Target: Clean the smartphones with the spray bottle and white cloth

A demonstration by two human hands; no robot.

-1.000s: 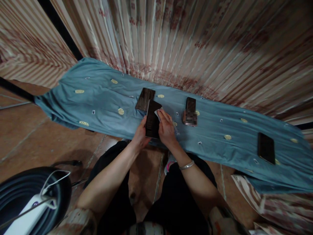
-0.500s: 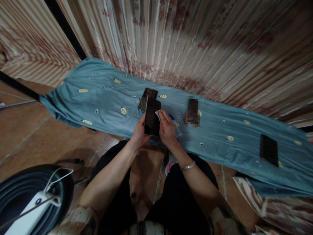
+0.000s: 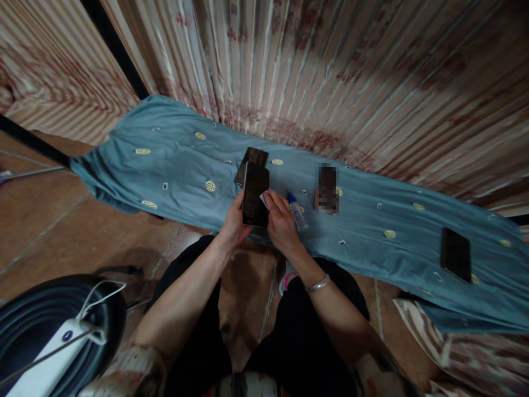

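My left hand [image 3: 235,225] grips a dark phone [image 3: 255,194] by its left edge, screen up, above the near edge of a blue-grey cloth [image 3: 177,165]. My right hand [image 3: 281,223] pinches a small white wipe [image 3: 263,199] against the phone's right side. A second dark phone [image 3: 253,159] lies on the cloth just behind the held one. To the right of my right hand lies a small clear bottle with a blue cap [image 3: 296,210].
Two more phones lie on the cloth, one [image 3: 328,189] at the middle and one [image 3: 455,255] far right. Striped curtains [image 3: 330,71] hang behind. A black round object with a white power strip [image 3: 53,342] sits on the tiled floor at lower left.
The right hand and wipe slid a little down the phone's right side. The small bottle has come into sight beside the hand. The view shifted slightly.
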